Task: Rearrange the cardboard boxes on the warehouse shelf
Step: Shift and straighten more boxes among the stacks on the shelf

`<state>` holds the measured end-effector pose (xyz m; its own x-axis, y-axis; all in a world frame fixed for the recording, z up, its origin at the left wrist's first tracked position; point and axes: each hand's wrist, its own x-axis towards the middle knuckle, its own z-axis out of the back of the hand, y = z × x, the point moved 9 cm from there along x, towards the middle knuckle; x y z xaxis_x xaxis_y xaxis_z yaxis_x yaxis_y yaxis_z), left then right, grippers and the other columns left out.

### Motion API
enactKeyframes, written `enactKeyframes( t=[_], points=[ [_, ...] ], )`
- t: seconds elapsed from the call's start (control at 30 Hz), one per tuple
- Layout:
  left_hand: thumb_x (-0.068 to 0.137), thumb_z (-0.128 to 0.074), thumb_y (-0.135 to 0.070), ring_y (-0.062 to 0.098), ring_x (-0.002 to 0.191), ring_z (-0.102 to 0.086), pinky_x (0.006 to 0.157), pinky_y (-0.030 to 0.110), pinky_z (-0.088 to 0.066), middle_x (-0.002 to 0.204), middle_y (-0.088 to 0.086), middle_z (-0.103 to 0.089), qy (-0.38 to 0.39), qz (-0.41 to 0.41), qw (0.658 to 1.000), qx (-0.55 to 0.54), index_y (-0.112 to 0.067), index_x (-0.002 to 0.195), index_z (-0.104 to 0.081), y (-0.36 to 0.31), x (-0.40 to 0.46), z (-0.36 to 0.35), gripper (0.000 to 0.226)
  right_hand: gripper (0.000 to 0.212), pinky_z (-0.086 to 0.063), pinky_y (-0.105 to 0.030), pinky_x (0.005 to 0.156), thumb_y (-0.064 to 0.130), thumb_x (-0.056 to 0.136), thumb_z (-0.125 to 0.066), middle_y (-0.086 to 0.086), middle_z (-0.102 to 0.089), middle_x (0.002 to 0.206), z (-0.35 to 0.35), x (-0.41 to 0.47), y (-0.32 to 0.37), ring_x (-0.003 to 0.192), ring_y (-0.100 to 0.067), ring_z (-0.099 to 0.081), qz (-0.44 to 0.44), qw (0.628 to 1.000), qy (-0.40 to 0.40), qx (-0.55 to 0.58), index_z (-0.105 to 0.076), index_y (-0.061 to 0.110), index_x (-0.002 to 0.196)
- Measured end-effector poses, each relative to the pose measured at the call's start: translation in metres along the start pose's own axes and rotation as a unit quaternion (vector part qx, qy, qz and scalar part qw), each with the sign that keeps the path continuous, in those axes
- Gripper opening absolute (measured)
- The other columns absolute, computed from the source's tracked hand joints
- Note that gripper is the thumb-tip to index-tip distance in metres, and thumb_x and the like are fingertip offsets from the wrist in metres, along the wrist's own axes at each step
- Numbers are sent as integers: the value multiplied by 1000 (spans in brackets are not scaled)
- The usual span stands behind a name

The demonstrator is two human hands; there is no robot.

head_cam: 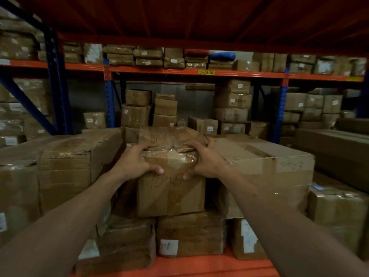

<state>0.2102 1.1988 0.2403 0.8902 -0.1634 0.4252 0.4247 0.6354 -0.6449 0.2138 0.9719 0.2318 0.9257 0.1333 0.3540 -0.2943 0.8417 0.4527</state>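
- Left hand (137, 160) and right hand (203, 158) clamped on taped, crumpled cardboard box (171, 188), fingers curled over top, thumbs pressing front.
- Wedged between dented cartons on orange steel shelf (209, 264).

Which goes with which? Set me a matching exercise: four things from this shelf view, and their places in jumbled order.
Things:
1. left hand
2. yellow label
3. blue bundle
4. white sticker

Places:
A. on the far orange beam
B. gripping the taped box at its upper left edge
C. on the front of a box below the taped box
D. on the far upper shelf level

Pairs: 1-B, 2-A, 3-D, 4-C
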Motion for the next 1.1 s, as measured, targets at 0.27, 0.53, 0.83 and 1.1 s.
enactKeyframes(
  t=[0.27,0.53,0.83,1.1],
  points=[
    [49,-96,-43,24,129,-48,106,47,-43,139,1,-52,-7,-5,1000,11,-31,141,-50,-2,-3,0,104,138,-38,-52,110,41,41,-99,-3,-45,145,0,-9,-1,134,-29,-41,-37,995,33,83,-16,42,150],
    [44,-96,-46,-5,103,-53,80,11,-41,113,-24,-57,8,-35,998,-41,-34,133,-58,-13,-3,-9,97,130,-44,-48,104,51,40,-96,-2,-52,136,19,-20,-12,124,-28,-50,-38,999,-12,10,-26,35,149],
    [49,-96,-44,15,123,-52,102,39,-48,130,-7,-58,8,-45,999,-31,-34,134,-55,-12,5,-16,95,120,-44,-48,97,67,40,-89,-7,-50,138,41,2,12,125,-33,-47,-59,953,24,-295,-39,27,142],
    [50,-94,-51,21,130,-47,105,46,-46,140,-2,-52,9,-46,999,6,-39,137,-49,-15,17,-31,99,145,-31,-57,110,90,26,-75,0,-2,162,40,15,-11,144,-39,-21,-63,941,152,-297,-4,57,148]
  ],
)
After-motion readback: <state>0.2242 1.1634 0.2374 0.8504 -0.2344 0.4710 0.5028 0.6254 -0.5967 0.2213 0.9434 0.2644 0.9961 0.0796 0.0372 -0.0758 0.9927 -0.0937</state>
